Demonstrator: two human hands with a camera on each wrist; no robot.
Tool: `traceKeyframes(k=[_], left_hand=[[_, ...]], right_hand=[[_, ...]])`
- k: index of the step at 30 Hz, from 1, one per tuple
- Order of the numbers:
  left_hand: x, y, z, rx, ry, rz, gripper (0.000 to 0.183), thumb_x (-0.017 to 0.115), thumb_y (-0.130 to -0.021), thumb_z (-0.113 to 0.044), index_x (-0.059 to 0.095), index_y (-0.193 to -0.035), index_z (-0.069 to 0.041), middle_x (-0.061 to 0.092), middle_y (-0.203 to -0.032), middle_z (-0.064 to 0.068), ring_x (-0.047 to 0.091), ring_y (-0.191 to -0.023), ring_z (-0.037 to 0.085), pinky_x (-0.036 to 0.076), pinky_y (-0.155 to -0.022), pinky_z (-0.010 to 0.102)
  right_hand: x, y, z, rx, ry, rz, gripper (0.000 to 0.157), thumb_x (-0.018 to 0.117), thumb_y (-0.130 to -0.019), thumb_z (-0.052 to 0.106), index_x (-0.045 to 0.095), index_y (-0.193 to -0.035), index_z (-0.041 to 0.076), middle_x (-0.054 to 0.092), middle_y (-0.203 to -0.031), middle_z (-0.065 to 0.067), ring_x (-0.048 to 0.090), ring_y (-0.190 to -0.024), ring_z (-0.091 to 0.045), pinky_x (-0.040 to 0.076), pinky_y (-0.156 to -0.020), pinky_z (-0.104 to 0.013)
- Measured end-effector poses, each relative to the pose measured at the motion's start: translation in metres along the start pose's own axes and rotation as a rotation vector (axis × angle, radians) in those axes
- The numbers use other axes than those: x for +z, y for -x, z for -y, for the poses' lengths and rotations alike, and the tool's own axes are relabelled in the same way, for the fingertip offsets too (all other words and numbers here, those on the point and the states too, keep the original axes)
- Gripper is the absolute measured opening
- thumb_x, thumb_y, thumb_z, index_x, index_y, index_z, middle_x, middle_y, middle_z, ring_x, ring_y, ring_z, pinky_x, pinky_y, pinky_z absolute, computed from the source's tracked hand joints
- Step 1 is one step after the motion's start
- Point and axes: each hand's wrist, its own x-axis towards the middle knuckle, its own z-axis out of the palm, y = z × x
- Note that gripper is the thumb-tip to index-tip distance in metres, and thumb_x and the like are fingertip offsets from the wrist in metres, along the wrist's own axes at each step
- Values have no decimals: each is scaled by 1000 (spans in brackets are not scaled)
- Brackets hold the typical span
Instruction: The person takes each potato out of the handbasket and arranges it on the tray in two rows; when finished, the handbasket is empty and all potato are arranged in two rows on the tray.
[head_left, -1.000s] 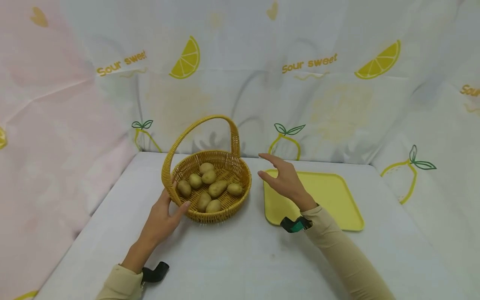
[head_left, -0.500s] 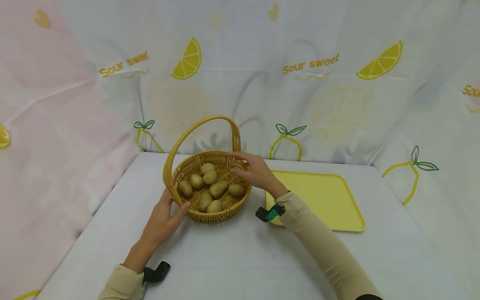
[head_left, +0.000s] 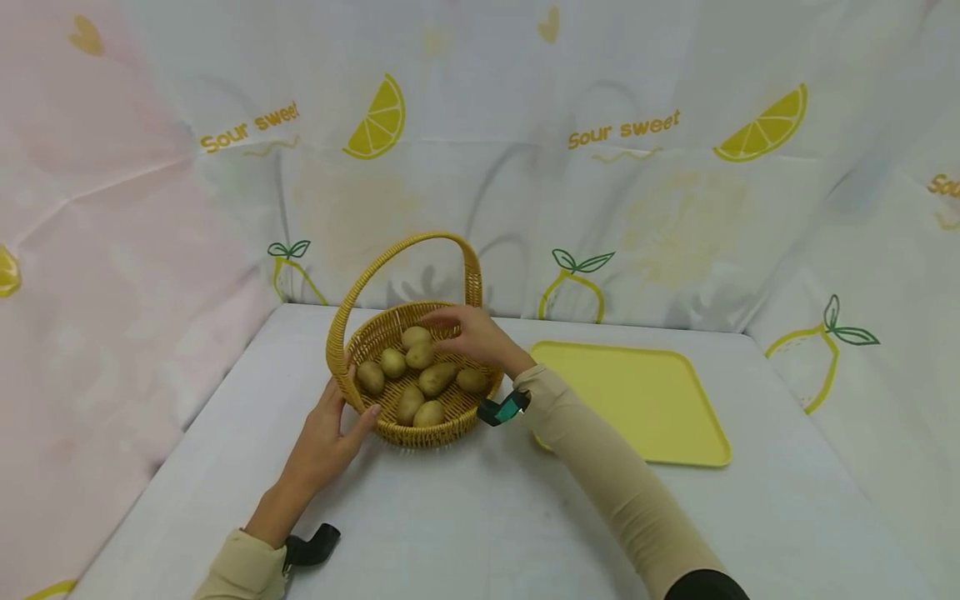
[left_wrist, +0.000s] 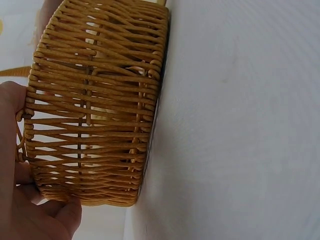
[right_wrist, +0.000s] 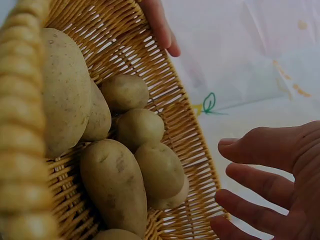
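A yellow-brown wicker basket (head_left: 427,436) with a tall arched handle (head_left: 372,265) stands upright on the white table, holding several potatoes (head_left: 437,379). My left hand (head_left: 324,446) grips the basket's left side by the handle's base, thumb over the rim and fingers against the woven wall (left_wrist: 95,120). Over the basket's back right reaches my right hand (head_left: 477,335), its fingertips close to the rear potatoes (head_left: 420,355). In the right wrist view this hand (right_wrist: 280,185) has thumb and fingers spread apart, with nothing between them, beside a large potato (right_wrist: 114,182).
To the right of the basket lies a flat yellow tray (head_left: 637,404), partly covered by the right sleeve (head_left: 600,450). A white cloth (head_left: 510,192) printed with lemons hangs behind the table. Both wrists carry small black cameras (head_left: 311,546).
My right hand has moved left from above the tray's edge to over the basket, near the rear potatoes. The left hand keeps its grip, and basket and potatoes stay put.
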Motion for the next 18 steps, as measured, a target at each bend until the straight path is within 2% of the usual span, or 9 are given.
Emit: traceKeyframes(k=[6,10,14,18], left_hand=[[0,-1,0,0,-8,1,79,66,-104,-29,24,-163,2,18,-171,14,25,-151,40,30,-114,64],[0,0,0,-5,-14,-5,78,66,-104,-29,24,-163,2,19,-171,15,25,-152,40,30,-115,62],[0,1,-2,-3,-9,-15,77,67,-104,-26,25,-163,2,19,-171,14,26,-151,39,29,-117,56],[0,1,-3,0,5,-13,76,66,-104,-26,26,-162,3,19,-171,15,25,-151,40,29,-117,57]], right_hand=[[9,-10,-5,39,-12,14,45,77,-93,3,68,-137,5,66,-136,-8,59,-126,-31,46,-106,-44],[13,-14,-6,42,-80,49,44,75,-94,1,67,-136,1,66,-136,-11,60,-126,-30,47,-106,-43],[17,-17,-8,50,-166,89,43,70,-94,-4,64,-137,-4,65,-136,-18,60,-126,-32,48,-102,-33],[22,-16,-13,78,-204,95,44,71,-94,-5,65,-137,-4,66,-136,-17,61,-125,-27,48,-101,-27]])
